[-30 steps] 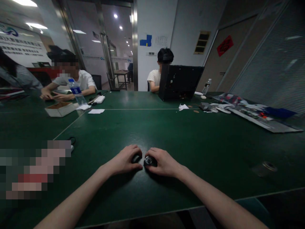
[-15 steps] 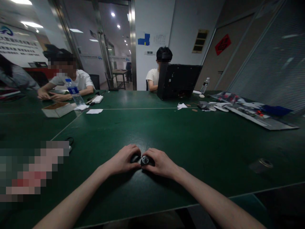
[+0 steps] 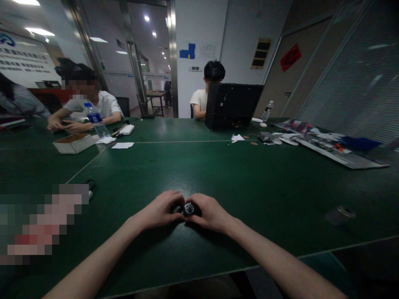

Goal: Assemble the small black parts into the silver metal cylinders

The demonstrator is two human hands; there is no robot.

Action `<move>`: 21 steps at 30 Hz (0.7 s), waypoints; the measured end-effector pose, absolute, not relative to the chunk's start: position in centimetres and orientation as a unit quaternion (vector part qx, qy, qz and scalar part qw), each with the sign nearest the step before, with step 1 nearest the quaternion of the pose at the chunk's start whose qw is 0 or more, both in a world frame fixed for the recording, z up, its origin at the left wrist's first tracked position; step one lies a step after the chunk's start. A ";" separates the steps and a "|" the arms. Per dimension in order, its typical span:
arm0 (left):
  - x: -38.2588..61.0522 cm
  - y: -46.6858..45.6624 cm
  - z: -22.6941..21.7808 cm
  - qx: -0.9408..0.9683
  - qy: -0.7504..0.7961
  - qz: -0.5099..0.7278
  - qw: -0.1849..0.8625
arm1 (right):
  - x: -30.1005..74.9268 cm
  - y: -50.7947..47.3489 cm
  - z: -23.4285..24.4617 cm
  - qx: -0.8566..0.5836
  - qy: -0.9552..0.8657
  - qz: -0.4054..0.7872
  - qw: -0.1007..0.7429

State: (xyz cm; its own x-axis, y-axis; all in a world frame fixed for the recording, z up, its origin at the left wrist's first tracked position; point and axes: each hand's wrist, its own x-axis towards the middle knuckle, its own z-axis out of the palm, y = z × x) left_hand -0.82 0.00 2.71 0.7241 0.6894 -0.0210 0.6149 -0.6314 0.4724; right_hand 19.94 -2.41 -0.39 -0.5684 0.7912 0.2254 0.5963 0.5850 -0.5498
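Note:
My hands meet low in the middle of the view, just above the green table (image 3: 174, 170). Between the fingers and thumb of my right hand (image 3: 208, 211) is a small dark cylinder with a silvery, slotted round end (image 3: 189, 208), turned towards the camera. My left hand (image 3: 165, 207) curls around a dark, shiny piece (image 3: 177, 207), mostly hidden by the fingers. The two pieces are side by side; whether they touch or join I cannot tell. Both hands are closed.
A metal can-like cylinder (image 3: 341, 215) lies to the right. Beyond are a black case (image 3: 235, 106), a cardboard box (image 3: 75, 143), a water bottle (image 3: 96, 119), papers (image 3: 123, 145) and a cluttered board (image 3: 346, 153). Co-workers sit across the table.
The dark piece in my left hand appears slightly turned, and the silvery end in my right hand has shifted a little. The view has moved slightly.

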 end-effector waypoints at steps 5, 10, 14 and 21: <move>-0.7 0.0 2.8 0.898 0.367 0.071 0.231 | 19.9 -2.4 -0.3 -0.412 -0.853 0.221 0.234; -0.7 0.0 2.8 0.898 0.366 0.077 0.233 | 20.0 -2.4 0.0 -0.409 -0.856 0.220 0.229; -0.9 0.0 2.7 0.900 0.360 0.082 0.233 | 20.1 -2.5 0.2 -0.400 -0.860 0.218 0.231; -0.7 -0.1 3.1 0.900 0.357 0.082 0.235 | 20.3 -2.5 0.1 -0.403 -0.854 0.216 0.249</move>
State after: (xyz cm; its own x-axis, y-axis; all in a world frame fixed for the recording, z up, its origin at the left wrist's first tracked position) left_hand -0.70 -0.10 3.10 0.7316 0.6814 -0.0194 0.6040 -0.6348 0.4819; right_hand 20.26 -2.51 0.09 -0.5519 0.7953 0.2507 0.5806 0.5823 -0.5691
